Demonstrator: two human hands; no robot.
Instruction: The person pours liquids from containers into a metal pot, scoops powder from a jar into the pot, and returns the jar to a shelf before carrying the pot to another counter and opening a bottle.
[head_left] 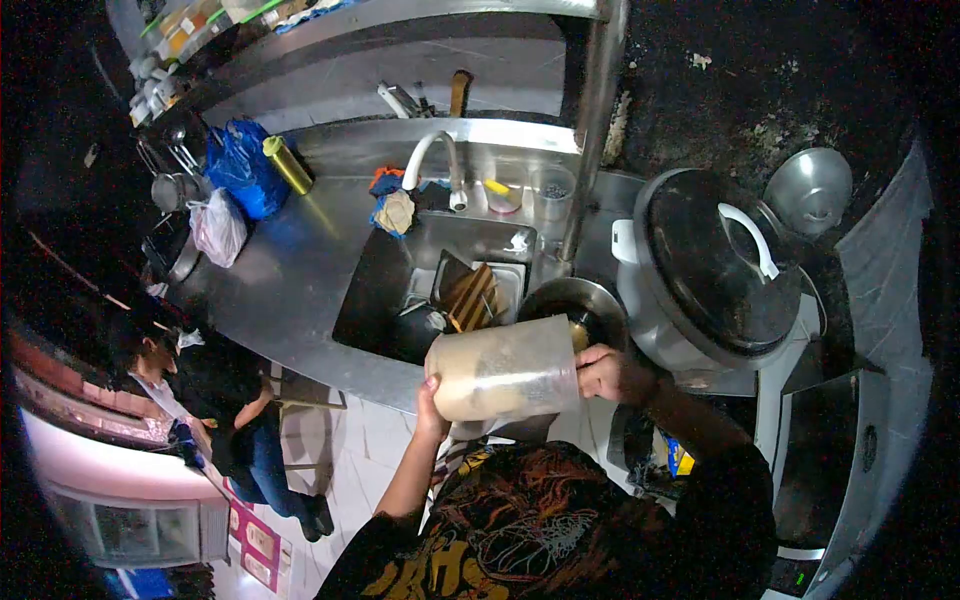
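A large translucent plastic container [505,372] with pale contents is tilted on its side between my hands, in front of the sink's near edge. My left hand [431,408] grips its left end. My right hand [608,374] is closed on the rim at its right end. Just beyond the container's right end stands a round metal pot [606,300], partly hidden by it. The metal sink [375,290] holds a striped wooden board [470,297] and some dishes. A white curved faucet [436,148] rises behind the sink.
A big lidded pot [700,270] stands right of the sink. On the left counter are a blue bag [243,168], a pale bag [217,228] and a yellow-green bottle [288,165]. Another person [235,410] is at the lower left. A metal post [595,130] rises behind the counter.
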